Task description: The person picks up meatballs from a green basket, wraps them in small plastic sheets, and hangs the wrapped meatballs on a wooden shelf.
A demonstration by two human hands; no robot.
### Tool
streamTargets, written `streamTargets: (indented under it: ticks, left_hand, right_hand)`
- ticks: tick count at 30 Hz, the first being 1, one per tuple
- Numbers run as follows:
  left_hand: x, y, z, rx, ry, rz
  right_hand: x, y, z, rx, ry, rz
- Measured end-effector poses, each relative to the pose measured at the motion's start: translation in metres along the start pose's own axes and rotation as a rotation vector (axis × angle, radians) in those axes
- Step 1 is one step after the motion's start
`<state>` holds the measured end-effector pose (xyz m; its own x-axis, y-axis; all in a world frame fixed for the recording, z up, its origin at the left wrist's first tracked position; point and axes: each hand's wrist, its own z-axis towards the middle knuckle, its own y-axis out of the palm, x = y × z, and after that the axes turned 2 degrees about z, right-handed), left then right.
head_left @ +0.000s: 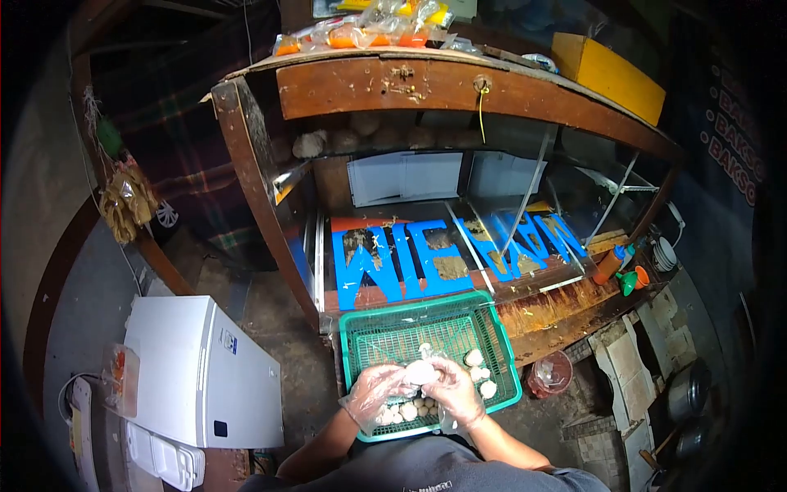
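Note:
My left hand [379,392], in a clear plastic glove, curls its fingers against a pale round ball [420,373]. From the other side my right hand [456,395], gloved the same way, presses its fingertips to that ball. Both hands are over a green plastic basket [507,361] with a slatted bottom. Small whitish balls [408,412] are gathered at its near side below my hands. A few larger ones [488,389] sit along its right side, and another pale piece [425,349] shows just beyond my fingers.
Behind the basket stands a wooden cart [459,94] with glass panes and blue lettering [369,262]. A white chest-like box [197,369] is at the left, with foam containers [168,459] near it. A bucket [550,373] stands right of the basket; pots [689,389] are farther right.

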<state>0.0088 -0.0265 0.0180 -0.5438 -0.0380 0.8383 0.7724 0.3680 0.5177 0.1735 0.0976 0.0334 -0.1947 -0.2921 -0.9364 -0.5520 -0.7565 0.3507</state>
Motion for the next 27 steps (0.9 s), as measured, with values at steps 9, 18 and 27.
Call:
streamTargets:
  ticks: [9, 18, 27]
  left_hand:
    - [0.024, 0.024, 0.018, -0.087, -0.022, 0.018]
    - [0.060, 0.059, 0.081, -0.205, 0.177, 0.136]
    - [0.078, 0.100, 0.159, -0.099, 0.426, 0.189]
  right_hand:
    - [-0.007, -0.006, 0.005, 0.020, -0.223, -0.088]
    - [-0.069, -0.037, 0.060, -0.061, -0.357, -0.084]
    - [-0.105, -0.084, 0.133, -0.049, -0.679, -0.309]
